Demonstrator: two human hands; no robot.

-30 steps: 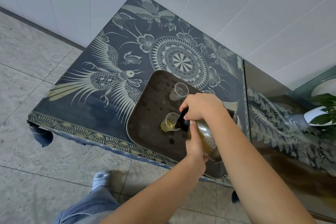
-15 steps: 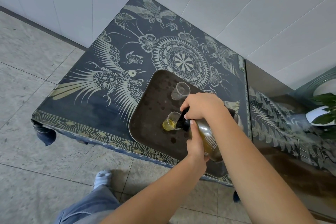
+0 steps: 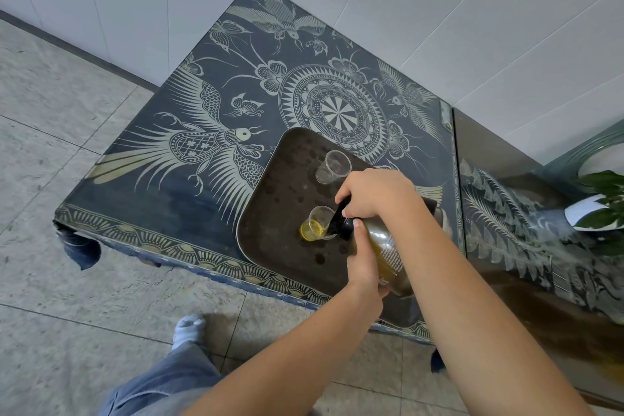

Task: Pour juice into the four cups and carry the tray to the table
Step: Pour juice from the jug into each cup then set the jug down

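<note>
A dark brown tray [image 3: 270, 209] lies on the low table with the bird-patterned top [image 3: 189, 159]. Two clear plastic cups show on it. The near cup [image 3: 315, 224] holds some yellow juice; the far cup [image 3: 332, 167] looks empty. A juice bottle [image 3: 388, 253] with a black spout is tilted, its spout at the near cup's rim. My left hand [image 3: 364, 267] grips the bottle's body from below. My right hand [image 3: 374, 192] holds the bottle's neck by the black cap. My arms hide the tray's right part and any other cups there.
A second dark table [image 3: 540, 246] adjoins on the right, with a potted green plant [image 3: 604, 203] on it. White wall panels stand behind. Grey tiled floor [image 3: 67, 297] lies left and in front, where my socked foot [image 3: 189, 331] shows.
The juice level in the near cup has risen slightly. Both hands and the bottle have kept their pose; only the camera has shifted a little.
</note>
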